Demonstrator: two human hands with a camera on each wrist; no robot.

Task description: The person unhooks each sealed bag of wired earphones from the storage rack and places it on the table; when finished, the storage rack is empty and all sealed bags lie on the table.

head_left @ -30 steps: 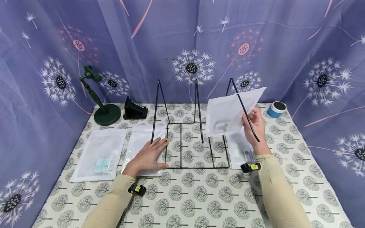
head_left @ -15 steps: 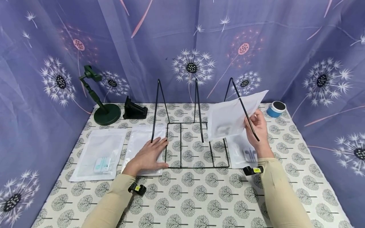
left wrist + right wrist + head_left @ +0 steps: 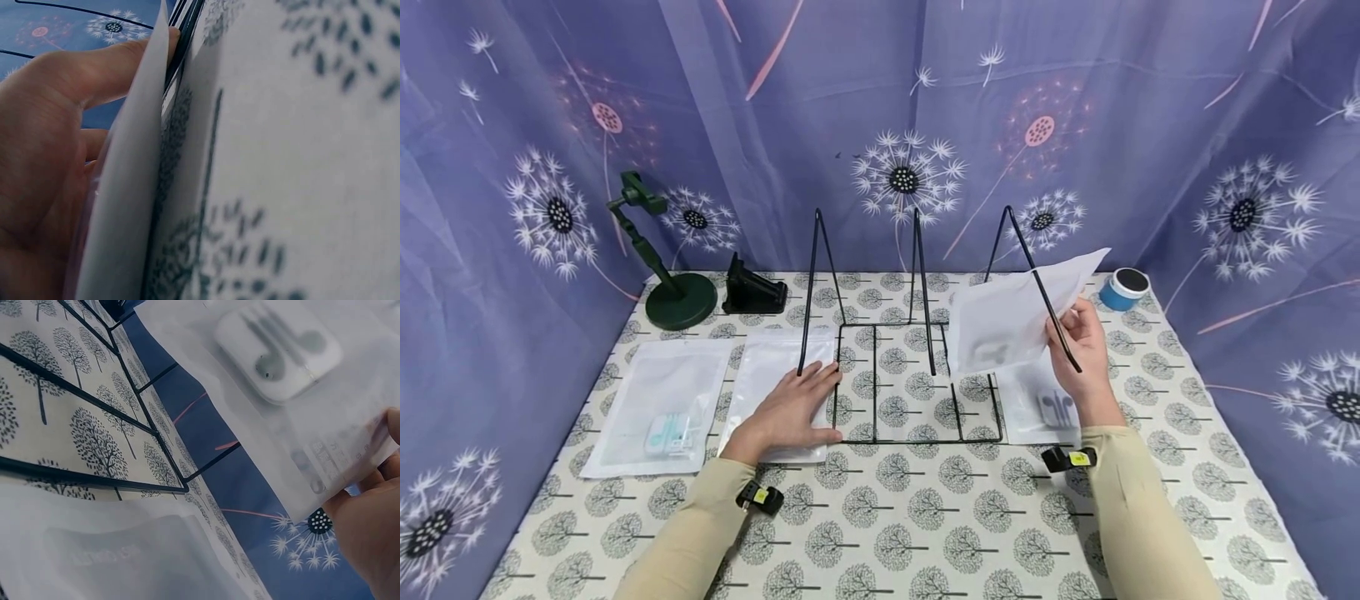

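My right hand (image 3: 1082,350) pinches the right edge of a white zip bag (image 3: 992,312), raised and tilted beside the right divider of a black wire rack (image 3: 927,321). Through the bag, the right wrist view shows earphones in a square case (image 3: 278,353). My left hand (image 3: 793,412) lies with fingers extended over the rack's left side and a flat white bag (image 3: 778,350). In the left wrist view my thumb (image 3: 112,72) reaches the rack's wire past that bag's edge. Another bag (image 3: 1022,421) with earphones lies under the raised one, partly hidden.
At far left lies a bag (image 3: 673,375) with a pale blue earphone case. Behind it stand a dark green stand (image 3: 681,300) and a black holder (image 3: 754,292). A blue jar (image 3: 1122,296) sits at the back right. Curtains (image 3: 887,108) enclose the tree-patterned table.
The right hand and its bag have moved slightly down and to the right, showing more of the earphones in the bag below. My left hand has stayed in place.
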